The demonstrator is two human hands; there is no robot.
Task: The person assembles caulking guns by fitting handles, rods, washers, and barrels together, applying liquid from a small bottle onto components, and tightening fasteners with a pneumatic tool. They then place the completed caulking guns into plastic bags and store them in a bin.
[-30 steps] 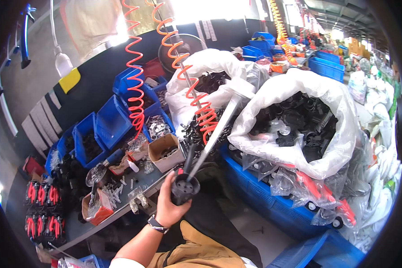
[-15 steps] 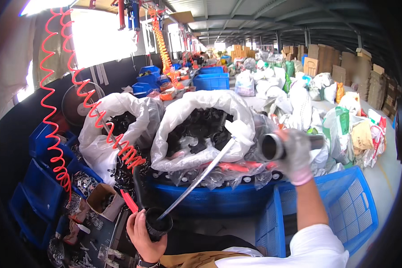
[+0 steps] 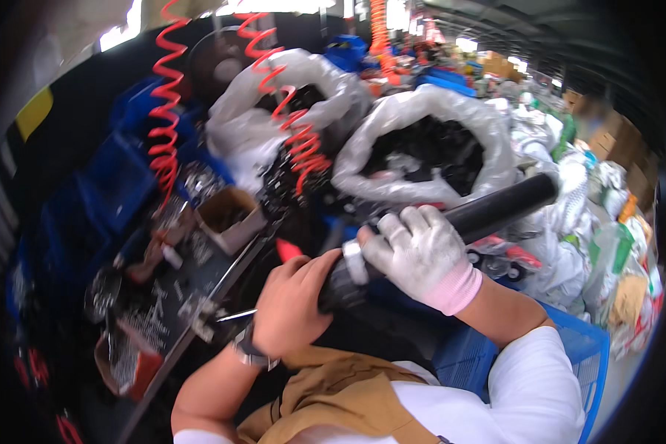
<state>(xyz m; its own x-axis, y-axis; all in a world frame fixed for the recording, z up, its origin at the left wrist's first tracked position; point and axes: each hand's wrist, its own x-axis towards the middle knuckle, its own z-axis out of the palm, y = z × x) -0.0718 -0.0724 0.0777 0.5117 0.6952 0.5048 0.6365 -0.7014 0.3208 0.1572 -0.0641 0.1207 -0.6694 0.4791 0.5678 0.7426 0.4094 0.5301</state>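
Above the lap, a long black cylindrical tube (image 3: 507, 203) is held aslant, its far end pointed to the upper right. It is grasped by the right hand (image 3: 422, 257), which is covered with a white glove with pink cuff. By the bare left hand (image 3: 294, 300) a black round end piece (image 3: 342, 287) is clasped. Between both hands a white ring (image 3: 354, 263) is seen. To the left, a cardboard box (image 3: 237, 228) is placed on the dark worktop (image 3: 189, 285).
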